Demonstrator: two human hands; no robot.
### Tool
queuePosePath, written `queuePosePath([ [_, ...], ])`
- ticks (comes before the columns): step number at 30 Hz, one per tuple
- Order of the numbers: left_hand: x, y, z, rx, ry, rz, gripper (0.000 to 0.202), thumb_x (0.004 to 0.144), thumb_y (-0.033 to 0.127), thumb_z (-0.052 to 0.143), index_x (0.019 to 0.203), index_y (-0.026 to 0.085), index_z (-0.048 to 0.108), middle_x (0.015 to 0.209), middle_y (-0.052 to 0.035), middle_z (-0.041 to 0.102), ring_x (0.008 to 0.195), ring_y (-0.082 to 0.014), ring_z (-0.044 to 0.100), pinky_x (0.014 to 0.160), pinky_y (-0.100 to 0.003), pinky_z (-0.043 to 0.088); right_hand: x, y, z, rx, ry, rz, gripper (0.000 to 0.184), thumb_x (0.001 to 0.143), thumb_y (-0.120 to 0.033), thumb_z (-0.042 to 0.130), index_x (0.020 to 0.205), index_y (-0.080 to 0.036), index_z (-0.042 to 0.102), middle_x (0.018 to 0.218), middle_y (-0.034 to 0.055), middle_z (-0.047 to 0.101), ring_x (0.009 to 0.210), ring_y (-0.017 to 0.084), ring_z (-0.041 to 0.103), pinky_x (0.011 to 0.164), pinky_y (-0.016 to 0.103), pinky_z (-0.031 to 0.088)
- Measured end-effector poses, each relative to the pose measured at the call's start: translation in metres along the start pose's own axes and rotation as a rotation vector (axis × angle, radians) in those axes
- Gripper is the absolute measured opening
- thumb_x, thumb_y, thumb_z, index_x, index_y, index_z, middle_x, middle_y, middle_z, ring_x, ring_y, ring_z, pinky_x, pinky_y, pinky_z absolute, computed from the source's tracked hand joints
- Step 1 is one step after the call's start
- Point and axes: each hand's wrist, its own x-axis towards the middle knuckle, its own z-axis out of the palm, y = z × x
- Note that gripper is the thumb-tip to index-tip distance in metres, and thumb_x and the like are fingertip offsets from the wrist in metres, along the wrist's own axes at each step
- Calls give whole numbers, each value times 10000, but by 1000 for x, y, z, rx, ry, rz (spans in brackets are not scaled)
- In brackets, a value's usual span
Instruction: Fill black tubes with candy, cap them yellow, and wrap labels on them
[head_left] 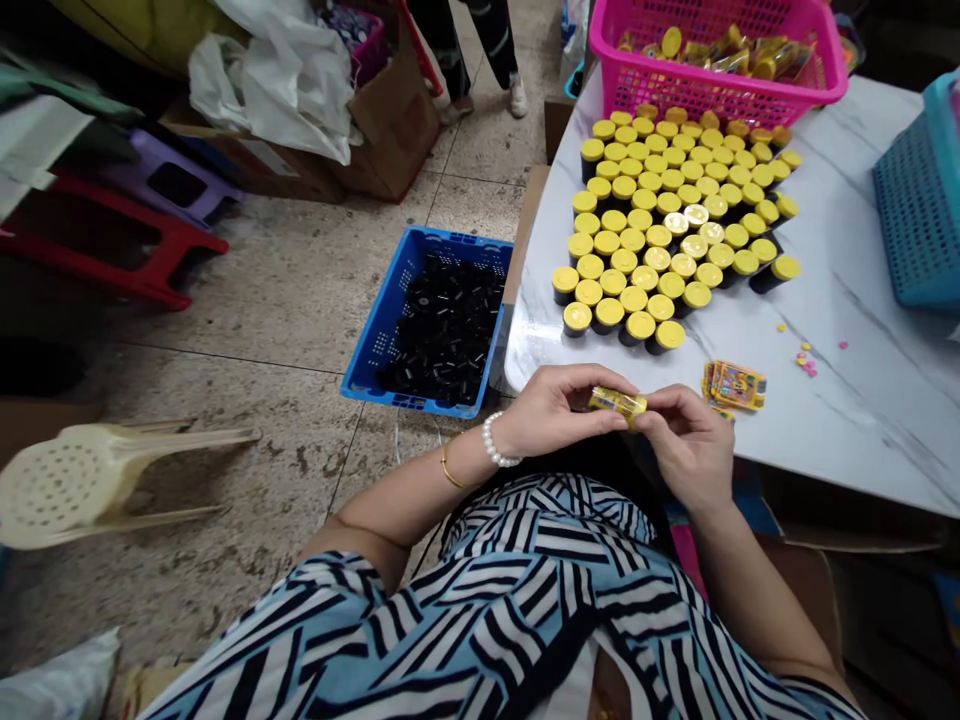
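A small clear tube (pixel 611 401) with a yellow printed wrap lies across my fingers, just off the table's near edge. My left hand (pixel 551 412) is closed around one end of it. At the yellow other end, my right hand (pixel 691 445) pinches with thumb and fingertips. Close to the right hand, a small pile of printed yellow and orange labels (pixel 736 386) rests on the table. Beyond both hands stand many black canisters with yellow lids (pixel 640 326), packed in rows, one leaning at the right side.
A pink basket (pixel 720 98) holding similar tubes stands behind the canisters on the marble-patterned table (pixel 847 440). Tiny pink and yellow pieces (pixel 806 366) lie scattered there. At right is a turquoise basket (pixel 919 200); a blue crate (pixel 375 345) of black parts sits left. Someone's legs (pixel 491 40) show beyond.
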Motion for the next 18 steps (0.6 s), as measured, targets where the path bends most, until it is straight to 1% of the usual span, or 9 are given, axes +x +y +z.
queuePosePath([
  [2,3,0,-5,-69,-59,-83,368,818,370,864,1099,149,780,912,-88,767,743,-156,705,689,-258,574,2,-3,-6,53,-83,31,248,908,-359,785,1130,-255,745,951,27,755,795,162,729,729,293,613],
  [4,6,-2,-8,-127,-89,-155,426,836,433,849,1121,133,747,815,-65,746,607,-114,654,567,-216,529,7,-7,-15,68,-157,6,426,908,-346,785,1321,-296,693,1179,63,721,903,173,728,799,326,624],
  [6,9,-5,-8,-190,-110,-209,459,824,463,858,1100,122,722,742,-39,724,546,-94,629,514,-191,508,13,-11,-22,33,-219,-51,448,891,-305,802,1329,-332,710,1306,73,657,983,176,710,860,343,616],
  [7,11,-6,-6,-228,-125,-234,469,806,470,873,1071,118,713,717,-30,717,534,-92,628,499,-184,510,16,-12,-23,24,-249,-83,397,882,-275,811,1270,-339,750,1287,66,656,1009,176,700,889,345,606],
  [9,13,-7,-1,-294,-144,-278,484,772,486,897,1000,110,696,674,-19,704,514,-94,630,471,-180,519,21,-10,-21,66,-272,-136,292,860,-213,827,1122,-340,811,1153,45,685,1024,174,690,924,340,589],
  [11,14,-7,4,-324,-139,-315,506,755,522,900,933,103,679,656,-21,698,500,-98,638,456,-184,536,23,-5,-16,152,-237,-153,265,842,-166,833,1044,-338,825,1033,26,693,986,165,690,902,327,590],
  [14,16,-6,8,-340,-133,-361,576,720,595,898,895,103,655,695,-42,713,515,-118,673,461,-203,571,21,2,-11,169,-150,-134,245,843,-151,826,1019,-322,827,1012,27,693,959,162,693,840,305,603],
  [16,17,-6,7,-363,-132,-369,607,705,624,896,896,110,636,727,-49,721,541,-133,698,467,-211,587,17,1,-12,131,-139,-125,261,857,-183,820,1083,-313,811,1101,46,698,988,175,702,844,316,616],
  [18,17,-8,7,-381,-123,-355,605,725,629,882,910,118,617,736,-44,717,553,-137,707,467,-205,587,9,-7,-13,60,-163,-125,475,839,-229,846,1288,-328,727,1231,68,690,958,178,715,839,337,635],
])
